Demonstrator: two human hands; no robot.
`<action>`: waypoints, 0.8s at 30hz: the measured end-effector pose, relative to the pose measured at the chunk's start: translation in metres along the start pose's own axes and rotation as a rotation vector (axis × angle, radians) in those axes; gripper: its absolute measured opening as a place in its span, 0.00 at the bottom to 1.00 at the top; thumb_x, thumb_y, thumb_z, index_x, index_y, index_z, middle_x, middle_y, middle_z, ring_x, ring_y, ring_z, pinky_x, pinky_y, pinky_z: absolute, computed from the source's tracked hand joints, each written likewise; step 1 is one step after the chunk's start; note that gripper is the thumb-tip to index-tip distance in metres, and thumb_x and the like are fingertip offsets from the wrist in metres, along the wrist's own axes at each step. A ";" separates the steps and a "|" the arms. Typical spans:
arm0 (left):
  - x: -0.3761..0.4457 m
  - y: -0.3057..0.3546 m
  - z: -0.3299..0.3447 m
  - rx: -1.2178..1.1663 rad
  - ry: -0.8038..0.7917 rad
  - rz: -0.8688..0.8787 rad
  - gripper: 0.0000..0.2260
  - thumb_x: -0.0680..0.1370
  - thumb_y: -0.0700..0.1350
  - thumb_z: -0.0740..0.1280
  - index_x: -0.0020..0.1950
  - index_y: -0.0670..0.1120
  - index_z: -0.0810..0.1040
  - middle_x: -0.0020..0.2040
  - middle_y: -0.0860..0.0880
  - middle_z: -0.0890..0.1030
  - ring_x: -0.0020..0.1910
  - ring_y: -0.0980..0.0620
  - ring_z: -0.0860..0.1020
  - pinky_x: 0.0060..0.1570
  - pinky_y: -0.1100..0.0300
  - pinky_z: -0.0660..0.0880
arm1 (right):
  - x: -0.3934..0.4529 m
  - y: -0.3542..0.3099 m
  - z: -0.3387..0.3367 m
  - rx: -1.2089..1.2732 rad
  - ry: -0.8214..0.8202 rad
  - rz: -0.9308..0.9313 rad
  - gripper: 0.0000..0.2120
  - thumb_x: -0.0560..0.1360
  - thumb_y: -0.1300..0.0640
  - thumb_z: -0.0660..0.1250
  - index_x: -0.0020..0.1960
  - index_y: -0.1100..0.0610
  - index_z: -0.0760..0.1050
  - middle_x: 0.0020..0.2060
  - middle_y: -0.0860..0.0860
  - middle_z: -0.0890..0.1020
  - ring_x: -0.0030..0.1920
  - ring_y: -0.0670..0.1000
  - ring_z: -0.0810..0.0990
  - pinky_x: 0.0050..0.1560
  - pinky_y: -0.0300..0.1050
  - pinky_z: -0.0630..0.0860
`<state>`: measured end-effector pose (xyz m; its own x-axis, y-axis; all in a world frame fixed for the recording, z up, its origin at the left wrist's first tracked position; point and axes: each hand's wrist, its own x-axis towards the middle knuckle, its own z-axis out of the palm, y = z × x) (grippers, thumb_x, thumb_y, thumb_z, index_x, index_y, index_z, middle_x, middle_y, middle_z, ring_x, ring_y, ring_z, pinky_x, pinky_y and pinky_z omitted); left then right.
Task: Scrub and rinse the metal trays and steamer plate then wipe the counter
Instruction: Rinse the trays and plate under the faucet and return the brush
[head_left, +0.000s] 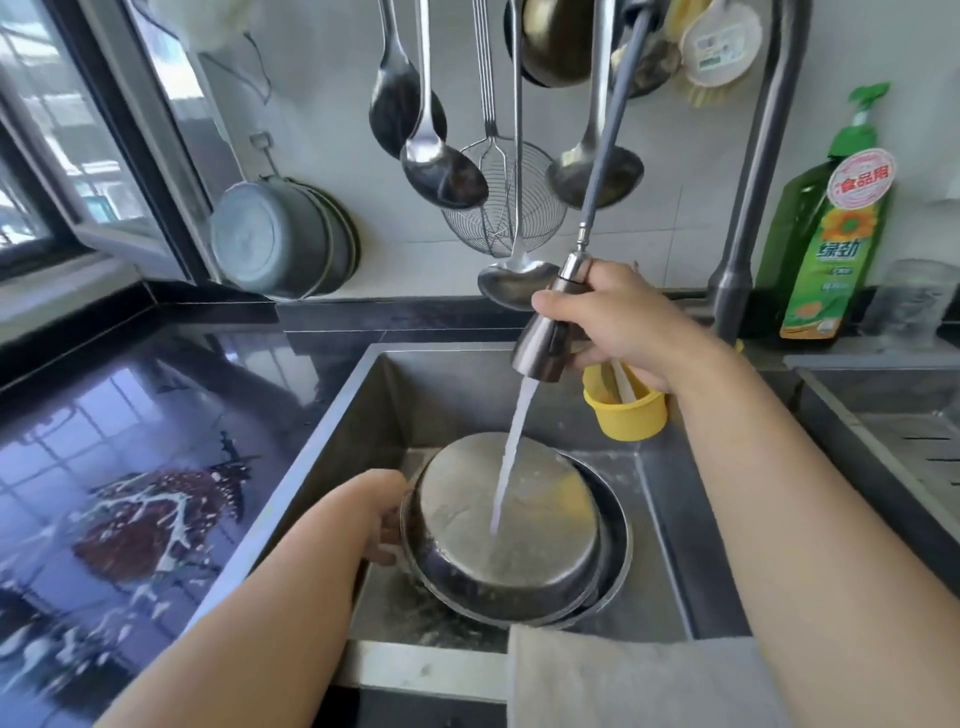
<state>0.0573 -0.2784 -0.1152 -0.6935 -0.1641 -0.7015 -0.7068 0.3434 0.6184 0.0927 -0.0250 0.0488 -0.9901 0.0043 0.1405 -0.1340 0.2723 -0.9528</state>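
The round metal tray (506, 525) was held bottom-up in the sink (670, 519) by the left hand (382, 519) at its left rim (the nearer hand), while the spray head (545, 338), gripped by the right hand (618, 322), was aimed down onto it from above.

Ladles (444, 174) and a wire skimmer (506, 208) hang above a green soap bottle (826, 228) (right) and yellow cup (626, 413).
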 end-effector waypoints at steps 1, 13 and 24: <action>0.001 0.001 -0.001 -0.012 0.028 0.024 0.11 0.80 0.43 0.60 0.38 0.46 0.75 0.38 0.47 0.77 0.42 0.46 0.74 0.53 0.49 0.73 | 0.000 0.000 0.002 0.011 0.003 -0.004 0.03 0.79 0.56 0.70 0.52 0.51 0.79 0.48 0.52 0.86 0.50 0.53 0.86 0.42 0.51 0.85; -0.004 0.025 0.012 0.057 0.126 0.323 0.12 0.84 0.38 0.62 0.41 0.45 0.72 0.38 0.49 0.74 0.33 0.53 0.74 0.35 0.61 0.77 | 0.000 -0.008 0.013 0.065 -0.004 -0.003 0.07 0.79 0.57 0.70 0.56 0.56 0.80 0.50 0.56 0.86 0.49 0.53 0.87 0.44 0.57 0.85; -0.016 0.025 0.020 -0.427 -0.269 0.380 0.19 0.84 0.30 0.56 0.38 0.38 0.79 0.35 0.43 0.77 0.30 0.51 0.77 0.32 0.60 0.79 | 0.007 -0.003 0.020 0.020 0.071 -0.048 0.10 0.78 0.55 0.71 0.58 0.55 0.81 0.50 0.53 0.85 0.49 0.52 0.86 0.47 0.56 0.85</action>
<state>0.0535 -0.2487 -0.0961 -0.8870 0.1538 -0.4355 -0.4501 -0.0763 0.8897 0.0856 -0.0451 0.0467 -0.9770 0.0604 0.2046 -0.1831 0.2548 -0.9495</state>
